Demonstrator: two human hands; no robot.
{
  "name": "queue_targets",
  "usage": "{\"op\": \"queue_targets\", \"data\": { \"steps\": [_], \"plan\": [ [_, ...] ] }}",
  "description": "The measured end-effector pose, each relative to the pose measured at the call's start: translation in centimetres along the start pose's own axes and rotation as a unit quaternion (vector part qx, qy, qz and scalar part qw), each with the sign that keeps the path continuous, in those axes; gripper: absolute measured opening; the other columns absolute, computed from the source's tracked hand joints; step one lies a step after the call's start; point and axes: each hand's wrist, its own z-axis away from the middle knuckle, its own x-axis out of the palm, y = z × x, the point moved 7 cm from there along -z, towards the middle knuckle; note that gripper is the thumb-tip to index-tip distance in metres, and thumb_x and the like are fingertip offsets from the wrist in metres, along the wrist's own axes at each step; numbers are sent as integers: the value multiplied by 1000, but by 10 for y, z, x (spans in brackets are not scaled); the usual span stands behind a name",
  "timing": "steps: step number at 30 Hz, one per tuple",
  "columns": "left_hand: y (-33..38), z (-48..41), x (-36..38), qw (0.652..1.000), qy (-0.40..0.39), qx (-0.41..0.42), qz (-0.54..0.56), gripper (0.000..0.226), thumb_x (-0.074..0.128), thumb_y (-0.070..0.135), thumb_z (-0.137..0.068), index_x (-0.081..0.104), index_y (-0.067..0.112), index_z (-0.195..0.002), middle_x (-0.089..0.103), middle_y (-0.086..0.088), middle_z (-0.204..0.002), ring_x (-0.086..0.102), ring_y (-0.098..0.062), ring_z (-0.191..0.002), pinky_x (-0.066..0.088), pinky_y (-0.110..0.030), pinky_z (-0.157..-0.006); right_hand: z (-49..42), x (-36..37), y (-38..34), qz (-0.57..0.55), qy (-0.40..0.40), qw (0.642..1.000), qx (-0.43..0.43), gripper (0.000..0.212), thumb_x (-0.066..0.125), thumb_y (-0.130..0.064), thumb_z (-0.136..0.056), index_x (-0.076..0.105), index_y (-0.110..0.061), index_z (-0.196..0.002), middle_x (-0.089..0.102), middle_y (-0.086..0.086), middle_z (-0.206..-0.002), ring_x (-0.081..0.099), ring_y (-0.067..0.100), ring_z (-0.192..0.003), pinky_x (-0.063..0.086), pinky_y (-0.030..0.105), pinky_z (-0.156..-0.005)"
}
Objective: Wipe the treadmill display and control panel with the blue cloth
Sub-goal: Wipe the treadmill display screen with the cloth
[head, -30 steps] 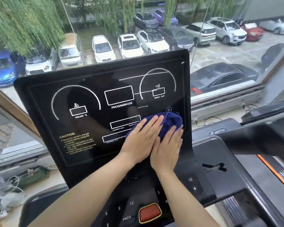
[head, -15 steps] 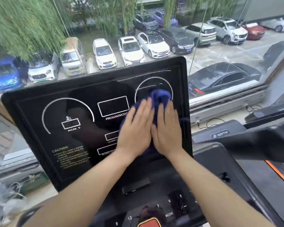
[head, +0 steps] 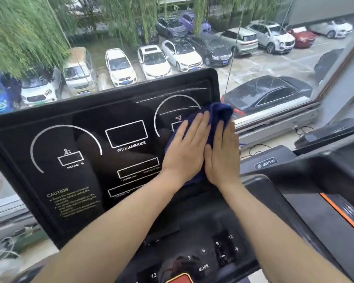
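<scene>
Pressing flat against the treadmill display (head: pixel 110 152), both hands hold the blue cloth (head: pixel 219 113) near the display's right edge, over the lower right part of the right-hand arc. The left hand (head: pixel 185 154) lies palm down with its fingers (head: pixel 200 123) straight and close together on the cloth; the right hand (head: pixel 223 158) lies just beside it, touching it, fingers likewise together and flat. A bunched fold of cloth sticks out above the fingertips and past the display's right edge. Half a second ago the hands and cloth sat nearer the middle of that arc; they have since slid right. Below the display, the control panel (head: pixel 202 260) with its numbered buttons is uncovered.
</scene>
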Motion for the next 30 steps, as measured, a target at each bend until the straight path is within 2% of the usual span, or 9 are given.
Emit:
{"op": "queue_targets", "data": {
  "steps": [3,5,10,13,16,19,23,27,30],
  "plan": [
    [32,60,26,996,-67,64,-2,72,33,29,-100,-1,1,-158,-5,-16,-166,3,-27,-154,-2,-45,-124,68,26,7,44,-62,997,0,69,30,-34,-98,18,6,-153,29,36,-155,19,44,-145,25,55,-119],
    [23,60,24,995,-66,66,-18,70,32,29,-100,1,3,-158,-7,-15,-165,5,-26,-154,-2,-44,-123,62,24,-2,37,-67,997,-9,69,32,-33,-97,18,6,-151,29,37,-154,18,44,-144,28,56,-118],
    [-63,-15,-30,999,18,-42,-21,60,22,24,-104,5,4,-158,-1,-13,-167,2,-26,-155,2,-43,-125,-52,-26,-52,-1,17,998,-59,73,30,-39,-101,13,5,-156,6,30,-164,5,39,-154,4,47,-125],
    [-95,-23,-43,996,39,-73,-19,60,21,25,-104,4,5,-158,-1,-12,-168,0,-25,-155,0,-42,-125,-83,-41,-81,0,50,992,-118,71,30,-40,-103,11,0,-159,5,25,-166,2,35,-155,-7,38,-124],
    [-120,0,-45,994,43,-95,-16,62,24,27,-105,-2,7,-158,-3,-12,-168,-1,-25,-155,0,-42,-125,-80,-37,-115,16,50,982,-181,68,31,-41,-104,11,-8,-160,5,26,-166,0,36,-155,-7,41,-124],
    [-158,40,-50,989,45,-140,-10,65,27,28,-104,-8,9,-155,-6,-10,-167,-3,-24,-155,-2,-42,-125,-69,-29,-171,21,48,974,-220,71,32,-42,-103,13,-4,-159,8,25,-166,1,35,-154,-4,42,-125],
    [-223,116,-62,974,55,-220,-13,64,29,28,-103,-1,10,-157,-2,-8,-166,1,-23,-154,-4,-40,-124,-37,-12,-271,10,29,957,-289,72,29,-44,-102,7,-2,-157,8,22,-166,5,34,-155,3,45,-126],
    [-288,194,-71,951,39,-307,-28,67,30,31,-102,-3,12,-157,5,-10,-167,4,-26,-154,-8,-38,-123,-4,5,-370,15,9,936,-353,71,29,-44,-103,13,-5,-159,6,19,-168,2,32,-156,-2,43,-125],
    [-312,234,-72,931,14,-365,-16,72,36,30,-104,-11,16,-157,-1,-12,-168,-5,-23,-154,-1,-43,-125,17,17,-413,29,-14,922,-387,70,25,-46,-104,7,-6,-160,-1,16,-169,-3,30,-156,-3,42,-126]
  ]
}}
